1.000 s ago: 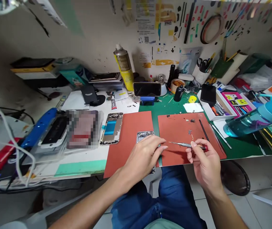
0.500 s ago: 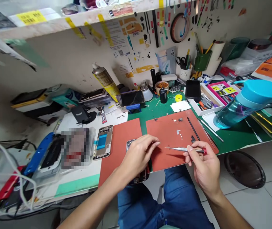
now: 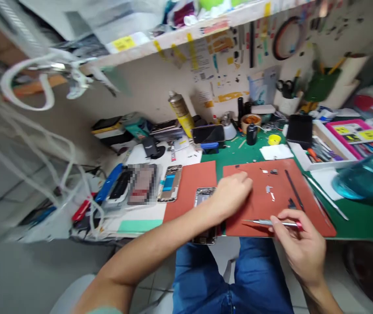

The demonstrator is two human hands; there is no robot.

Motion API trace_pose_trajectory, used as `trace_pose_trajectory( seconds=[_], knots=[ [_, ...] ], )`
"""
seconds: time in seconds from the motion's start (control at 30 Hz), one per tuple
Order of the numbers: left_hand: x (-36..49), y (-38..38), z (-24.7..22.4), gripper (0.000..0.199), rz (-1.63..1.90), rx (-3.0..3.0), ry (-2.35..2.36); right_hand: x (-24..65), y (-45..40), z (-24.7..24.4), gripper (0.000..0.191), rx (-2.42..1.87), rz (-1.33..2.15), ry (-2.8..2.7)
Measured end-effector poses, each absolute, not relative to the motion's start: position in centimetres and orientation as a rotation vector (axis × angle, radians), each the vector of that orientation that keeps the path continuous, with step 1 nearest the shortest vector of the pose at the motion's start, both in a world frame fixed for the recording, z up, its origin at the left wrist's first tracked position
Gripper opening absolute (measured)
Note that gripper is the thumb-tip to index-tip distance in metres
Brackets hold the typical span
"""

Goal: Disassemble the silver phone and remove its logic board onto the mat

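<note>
My left hand point(image 3: 234, 194) is over the right-hand reddish-brown mat point(image 3: 254, 174), its fingers pressed together and angled down near the mat's surface. Whatever is between the fingertips, if anything, is hidden. Under my left wrist lies an opened phone point(image 3: 206, 192), partly covered by the forearm and jutting past the table's front edge. My right hand point(image 3: 300, 244) grips a slim silver screwdriver point(image 3: 264, 222) with a red end; its tip points left over the mat. Small phone parts point(image 3: 269, 189) and a black spudger-like stick point(image 3: 294, 190) lie on the mat, beyond my right hand.
Left of the mats are a phone frame point(image 3: 170, 183) with blue strips and other phone parts. A phone point(image 3: 208, 134) leans on a blue stand at the back. On the right are tool boxes point(image 3: 332, 148) and a blue bottle point(image 3: 359, 179). A shelf point(image 3: 173, 48) hangs above.
The head view has swung left. My left hand has moved from above the opened phone rightward and farther out over the right mat. My right hand still holds the screwdriver.
</note>
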State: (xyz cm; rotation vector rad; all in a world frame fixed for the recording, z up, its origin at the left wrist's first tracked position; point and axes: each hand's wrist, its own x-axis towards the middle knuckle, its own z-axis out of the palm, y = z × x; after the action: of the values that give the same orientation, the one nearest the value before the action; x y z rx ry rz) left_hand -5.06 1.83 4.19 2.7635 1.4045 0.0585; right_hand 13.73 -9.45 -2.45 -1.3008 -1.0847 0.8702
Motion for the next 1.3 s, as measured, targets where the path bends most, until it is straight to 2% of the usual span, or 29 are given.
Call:
trace_pose_trajectory(
  seconds=[0.3, 0.63, 0.9, 1.3],
  knots=[
    [-5.1, -0.6, 2.6, 0.013, -0.028, 2.836, 1.343, 14.5, -10.1, -4.2, 0.040, -1.415, 0.823, -1.123],
    [-6.6, 0.7, 3.8, 0.020, 0.082, 2.653, 1.339, 13.0, -9.4, -2.5, 0.021, -1.286, 0.814, -1.189],
    [-8.8, 6.3, 5.5, 0.022, 0.309, 2.525, 1.493, 13.3, -9.4, -2.8, 0.016, -1.257, 0.835, -1.237],
    [-6.1, 7.1, 4.1, 0.032, 0.084, 2.598, 1.441, 12.6, -9.6, -1.6, 0.021, -1.274, 0.951, -1.110]
  ],
)
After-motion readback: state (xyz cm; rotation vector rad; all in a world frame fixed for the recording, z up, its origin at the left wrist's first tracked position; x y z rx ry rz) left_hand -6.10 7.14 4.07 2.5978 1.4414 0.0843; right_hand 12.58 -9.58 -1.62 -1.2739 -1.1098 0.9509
